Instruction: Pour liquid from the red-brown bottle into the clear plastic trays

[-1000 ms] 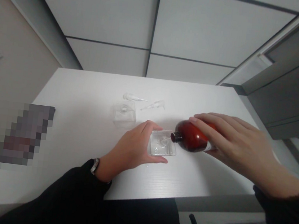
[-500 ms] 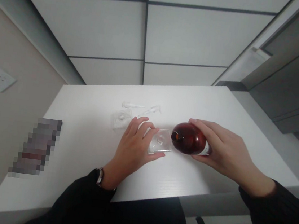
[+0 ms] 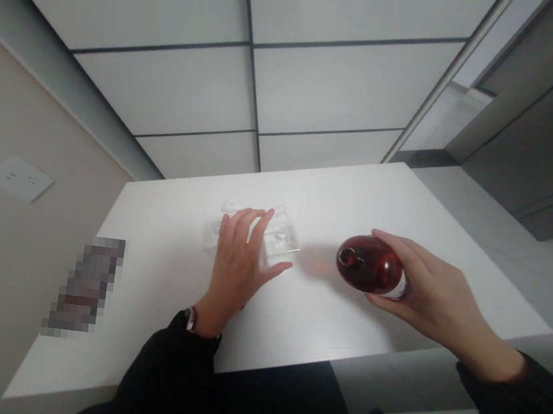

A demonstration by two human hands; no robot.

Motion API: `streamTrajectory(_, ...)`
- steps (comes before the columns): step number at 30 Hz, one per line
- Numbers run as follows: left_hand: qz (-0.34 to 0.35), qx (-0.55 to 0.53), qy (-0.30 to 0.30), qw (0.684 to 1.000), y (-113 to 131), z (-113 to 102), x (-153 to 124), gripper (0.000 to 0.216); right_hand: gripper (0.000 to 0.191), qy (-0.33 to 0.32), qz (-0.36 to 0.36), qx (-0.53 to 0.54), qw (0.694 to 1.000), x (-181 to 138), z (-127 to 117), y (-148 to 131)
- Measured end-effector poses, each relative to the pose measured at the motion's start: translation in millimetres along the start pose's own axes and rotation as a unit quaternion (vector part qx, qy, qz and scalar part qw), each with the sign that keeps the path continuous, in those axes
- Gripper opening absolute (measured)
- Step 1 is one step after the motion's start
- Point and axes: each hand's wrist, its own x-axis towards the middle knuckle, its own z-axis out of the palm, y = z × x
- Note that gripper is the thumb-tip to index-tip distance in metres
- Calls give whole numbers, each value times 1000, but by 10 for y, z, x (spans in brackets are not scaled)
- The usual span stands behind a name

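My right hand (image 3: 430, 290) is wrapped round a dark red-brown glass bottle (image 3: 370, 265). The bottle has an uncapped mouth, and a white label shows partly by my palm. My left hand (image 3: 240, 256) has its fingers and thumb spread beside a small clear square container (image 3: 281, 238) with a round opening on top. Whether its fingers touch that container I cannot tell. A second clear container (image 3: 211, 231) is mostly hidden behind the left hand. Beyond them lies a clear plastic dropper (image 3: 231, 207), with another faint clear piece (image 3: 280, 211) near it.
The white table (image 3: 291, 330) has its front edge close to my body. A pixelated dark flat object (image 3: 85, 287) lies at the table's left side. A wall with a socket plate (image 3: 20, 178) stands on the left, and pale panels (image 3: 321, 91) rise behind the table.
The bottle has moved right in my right hand, away from the containers. My left hand has shifted left and its fingers spread; the near container now sits further left. The view has tilted.
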Motion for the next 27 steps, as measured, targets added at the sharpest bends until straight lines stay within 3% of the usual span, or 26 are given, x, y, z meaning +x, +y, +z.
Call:
streamTrajectory(3,-50,-15,83,995,-297,-167,-121,77,73,1,16,8,1000,-54,-29,11)
streamTrajectory(5,-92,-35,88,991,-574,-227,-230,79,73,3,27,12,1000,-75,-34,8)
streamTrajectory(8,-157,-136,-25,978,-908,-209,-396,78,73,8,30,15,999,-84,-21,-21)
streamTrajectory(10,-188,-177,-77,963,-986,-175,-472,74,73,8,29,17,999,-85,-3,-56)
streamTrajectory(13,-197,-193,-99,956,-914,-167,-502,66,70,-4,31,15,999,-96,26,-120)
streamTrajectory(18,-140,-213,-152,955,-697,-241,-477,66,68,-20,30,13,999,-131,70,-207)
streamTrajectory(27,-61,-269,-182,944,-522,-245,-548,72,73,-45,-1,11,999,-50,141,-357)
